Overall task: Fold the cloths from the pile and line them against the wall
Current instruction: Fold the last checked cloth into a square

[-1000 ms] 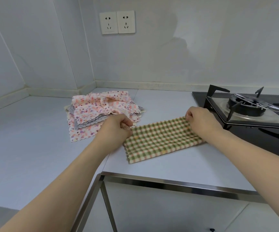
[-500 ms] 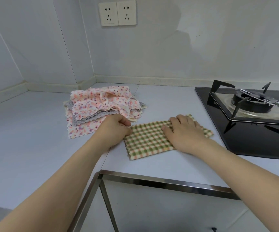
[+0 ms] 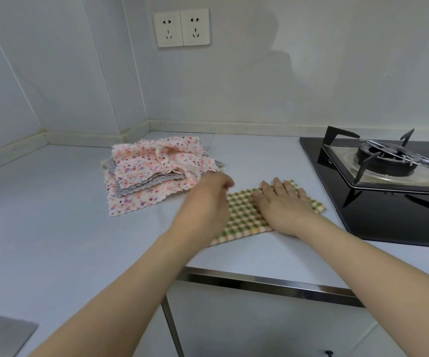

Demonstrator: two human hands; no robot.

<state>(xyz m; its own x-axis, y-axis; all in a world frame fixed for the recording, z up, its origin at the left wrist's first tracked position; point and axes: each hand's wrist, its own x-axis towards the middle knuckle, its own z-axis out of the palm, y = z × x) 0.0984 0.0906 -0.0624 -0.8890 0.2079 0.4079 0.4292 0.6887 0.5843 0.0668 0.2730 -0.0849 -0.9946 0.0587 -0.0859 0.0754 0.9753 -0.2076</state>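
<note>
Pale grey table (image 3: 54, 215) filling the lower left and centre of the frame, meeting plain light walls at a cream upstand along the back. Double white socket (image 3: 181, 28) high on the wall, upper centre. Black gas hob (image 3: 378, 202) with a metal burner ring at the right edge of the frame, set into the table. Metal trim strip (image 3: 272, 282) along the table's front edge, lower centre, with cabinet fronts below it. Grey sink corner (image 3: 0, 336) just showing at the lower left. Pile of cloths (image 3: 154, 173) left of centre, near the back corner: pink speckled pieces with scalloped edges, grey ones layered between, the top ones rumpled. Green checked cloth (image 3: 244, 215) lying flat on the table at centre, folded into a long strip, its left end beside the pile's right edge and its right end close to the hob. Right hand (image 3: 280, 204) resting palm down on the strip's middle, fingers straight and slightly spread, pressing it flat, pointing toward the back wall. Left hand (image 3: 205, 202) blurred, over the strip's left end at the pile's edge, fingers seemingly curled in; cannot tell whether anything is gripped. Both bare forearms reaching in from the bottom of the frame, left from the lower left, right from the lower right.
</note>
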